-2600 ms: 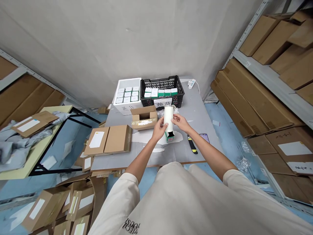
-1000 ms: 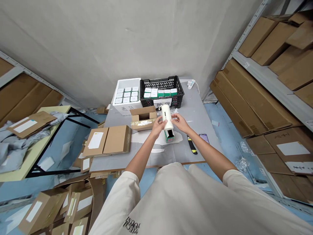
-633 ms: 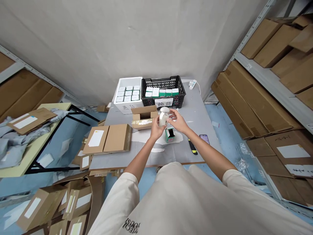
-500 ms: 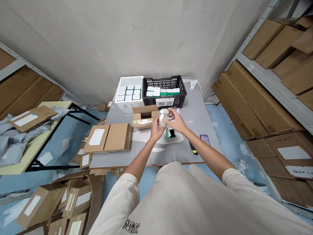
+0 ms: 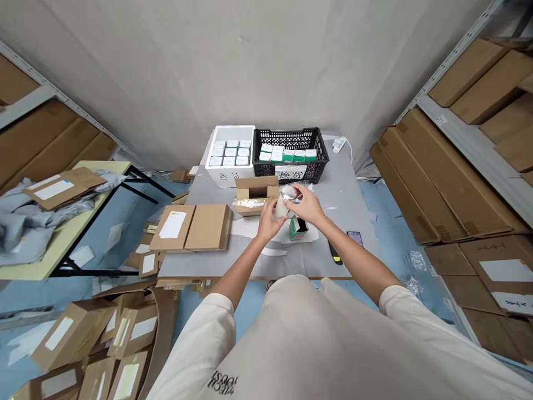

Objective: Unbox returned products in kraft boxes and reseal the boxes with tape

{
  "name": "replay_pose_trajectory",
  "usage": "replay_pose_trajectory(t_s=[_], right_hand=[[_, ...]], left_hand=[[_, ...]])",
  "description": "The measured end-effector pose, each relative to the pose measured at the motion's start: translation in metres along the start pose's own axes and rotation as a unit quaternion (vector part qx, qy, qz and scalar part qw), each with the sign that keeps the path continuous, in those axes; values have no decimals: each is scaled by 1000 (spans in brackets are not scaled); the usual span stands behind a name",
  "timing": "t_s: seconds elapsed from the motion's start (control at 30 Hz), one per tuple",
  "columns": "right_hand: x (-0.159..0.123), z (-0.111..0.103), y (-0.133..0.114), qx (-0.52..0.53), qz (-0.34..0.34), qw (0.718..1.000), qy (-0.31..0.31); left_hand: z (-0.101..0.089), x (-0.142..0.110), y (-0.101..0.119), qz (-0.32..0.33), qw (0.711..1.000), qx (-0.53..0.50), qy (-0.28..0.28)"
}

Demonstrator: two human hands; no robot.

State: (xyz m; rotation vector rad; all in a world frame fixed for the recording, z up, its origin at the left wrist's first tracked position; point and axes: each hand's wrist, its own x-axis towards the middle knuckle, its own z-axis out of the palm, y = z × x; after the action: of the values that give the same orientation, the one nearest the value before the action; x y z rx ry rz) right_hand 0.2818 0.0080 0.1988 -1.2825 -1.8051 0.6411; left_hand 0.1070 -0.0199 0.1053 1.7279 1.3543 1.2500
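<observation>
Two closed cardboard boxes (image 5: 208,226) lie at the left of the worktop (image 5: 347,191), then an open carton (image 5: 252,210). The left hand (image 5: 270,222) grips the lower part of a white cylinder (image 5: 282,209) held above the worktop; an open green box (image 5: 297,232) stands below; the right hand (image 5: 308,205) curls its fingers round the cylinder's upper end.

Wht cylinder (image 5: 282,209), rnd end up, btwn hands (image 5: 270,223).
</observation>
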Motion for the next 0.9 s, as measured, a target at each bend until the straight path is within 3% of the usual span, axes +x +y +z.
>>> replay_pose_trajectory(t_s=[0.17,0.3,0.5,0.7,0.9], right_hand=[[7,-25,5,7,19,998,54],[8,-57,19,14,23,993,113],[-3,-94,35,-16,27,990,137],[-18,-101,45,-26,44,991,125],[-28,-88,49,-22,55,993,98]], left_hand=[[7,5,4,40,999,-2,-18],[18,-9,-1,43,998,21,-36],[44,-25,-13,110,974,104,-168],[71,-15,-32,38,982,82,-164],[79,-13,-46,-31,976,111,-183]])
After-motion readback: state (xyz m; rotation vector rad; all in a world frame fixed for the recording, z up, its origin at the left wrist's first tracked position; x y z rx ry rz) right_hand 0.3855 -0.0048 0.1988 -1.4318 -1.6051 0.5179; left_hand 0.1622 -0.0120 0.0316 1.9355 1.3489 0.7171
